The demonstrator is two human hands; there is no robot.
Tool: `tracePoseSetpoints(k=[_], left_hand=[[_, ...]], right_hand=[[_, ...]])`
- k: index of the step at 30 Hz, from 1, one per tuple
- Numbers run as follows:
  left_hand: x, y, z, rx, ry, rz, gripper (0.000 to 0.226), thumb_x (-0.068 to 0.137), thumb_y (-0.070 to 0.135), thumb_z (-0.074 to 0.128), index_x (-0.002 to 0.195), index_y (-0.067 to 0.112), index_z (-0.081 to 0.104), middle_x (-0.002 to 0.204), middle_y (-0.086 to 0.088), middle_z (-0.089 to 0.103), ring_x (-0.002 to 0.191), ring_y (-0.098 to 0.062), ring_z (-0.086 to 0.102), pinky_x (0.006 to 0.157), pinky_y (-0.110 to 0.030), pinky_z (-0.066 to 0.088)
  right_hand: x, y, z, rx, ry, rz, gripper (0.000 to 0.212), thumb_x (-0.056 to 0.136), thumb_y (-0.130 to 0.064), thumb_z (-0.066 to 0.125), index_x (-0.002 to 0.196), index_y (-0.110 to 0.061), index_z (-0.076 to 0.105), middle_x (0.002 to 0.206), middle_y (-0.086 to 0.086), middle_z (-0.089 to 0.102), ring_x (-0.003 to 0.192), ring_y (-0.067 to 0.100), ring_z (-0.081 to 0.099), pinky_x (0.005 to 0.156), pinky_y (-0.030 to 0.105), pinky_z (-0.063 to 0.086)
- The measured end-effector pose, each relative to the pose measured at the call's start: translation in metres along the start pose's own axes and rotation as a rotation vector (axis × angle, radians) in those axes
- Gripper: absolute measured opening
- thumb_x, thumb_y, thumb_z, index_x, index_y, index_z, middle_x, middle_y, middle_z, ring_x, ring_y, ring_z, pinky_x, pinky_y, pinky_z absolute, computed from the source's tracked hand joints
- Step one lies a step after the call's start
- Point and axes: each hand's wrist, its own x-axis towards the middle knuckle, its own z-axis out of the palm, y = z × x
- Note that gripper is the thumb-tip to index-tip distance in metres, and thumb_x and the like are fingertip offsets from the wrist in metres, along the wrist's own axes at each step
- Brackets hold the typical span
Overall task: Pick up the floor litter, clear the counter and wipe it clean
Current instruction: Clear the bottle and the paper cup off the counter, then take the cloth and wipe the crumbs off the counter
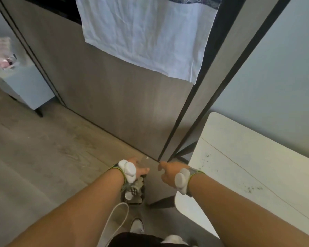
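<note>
Head view, your left hand point(134, 169): it reaches down toward the floor, thumb stretched forward, the other fingers hidden under the palm where they meet the rim of a small bin; you cannot tell from here whether they grip it. A white sensor pod is strapped to the wrist.
Head view, your right hand point(169, 172): low beside the left one, well apart from it, fingers curled loosely inward and holding nothing you can see. It wears the same white pod.
Litter bin point(134, 192): small and dark, on the floor directly under your left wrist, filled with crumpled pale paper and a checkered scrap.
Floor litter point(147, 157): one tiny white fleck on the grey wood-look floor point(34, 157), just ahead of your left hand, near the foot of the grey cabinet panel point(100, 97).
Tabletop point(257, 166): white, to your right, with scattered dark specks and a thin line across it.
White cloth point(146, 32): hangs down the cabinet panel above.
White sneaker point(137, 226): on the floor below the bin.
White cable point(118, 218): loops beside your left forearm.
</note>
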Motion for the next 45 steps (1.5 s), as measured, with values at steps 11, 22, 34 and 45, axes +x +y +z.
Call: tracePoseSetpoints(k=[11, 22, 34, 45], left_hand=[[-0.031, 0.066, 0.054, 0.017, -0.058, 0.149, 0.051, 0.089, 0.037, 0.061, 0.131, 0.011, 0.049, 0.131, -0.011, 0.058, 0.117, -0.028, 0.058, 0.1, -0.033, 0.047], [-0.096, 0.154, 0.218, 0.17, -0.113, 0.312, 0.045, 0.085, 0.041, 0.063, 0.124, 0.02, 0.055, 0.124, -0.006, 0.062, 0.108, -0.025, 0.063, 0.09, -0.029, 0.051], [-0.222, 0.231, 0.472, 0.517, -0.252, 0.479, 0.049, 0.084, 0.047, 0.06, 0.126, 0.024, 0.055, 0.12, -0.006, 0.066, 0.108, -0.024, 0.065, 0.09, -0.028, 0.049], [-0.268, 0.308, 0.585, 0.717, -0.282, 0.647, 0.042, 0.083, 0.042, 0.061, 0.12, 0.024, 0.059, 0.118, -0.004, 0.067, 0.107, -0.023, 0.064, 0.092, -0.027, 0.047]], right_hand=[[-0.053, 0.063, 0.026, 0.0, 0.016, 0.177, 0.04, 0.096, -0.027, 0.043, 0.136, -0.029, 0.04, 0.124, 0.008, 0.06, 0.109, 0.03, 0.06, 0.093, 0.041, 0.051], [-0.183, 0.198, 0.125, 0.195, 0.146, 0.287, 0.037, 0.093, -0.027, 0.038, 0.13, -0.027, 0.044, 0.12, 0.008, 0.061, 0.105, 0.028, 0.061, 0.09, 0.04, 0.051], [-0.405, 0.354, 0.289, 0.465, 0.32, 0.487, 0.04, 0.093, -0.034, 0.046, 0.129, -0.017, 0.047, 0.124, 0.009, 0.061, 0.11, 0.028, 0.059, 0.09, 0.035, 0.047], [-0.488, 0.443, 0.362, 0.727, 0.434, 0.77, 0.037, 0.093, -0.033, 0.048, 0.128, -0.021, 0.05, 0.126, 0.006, 0.057, 0.109, 0.026, 0.06, 0.091, 0.034, 0.05]])
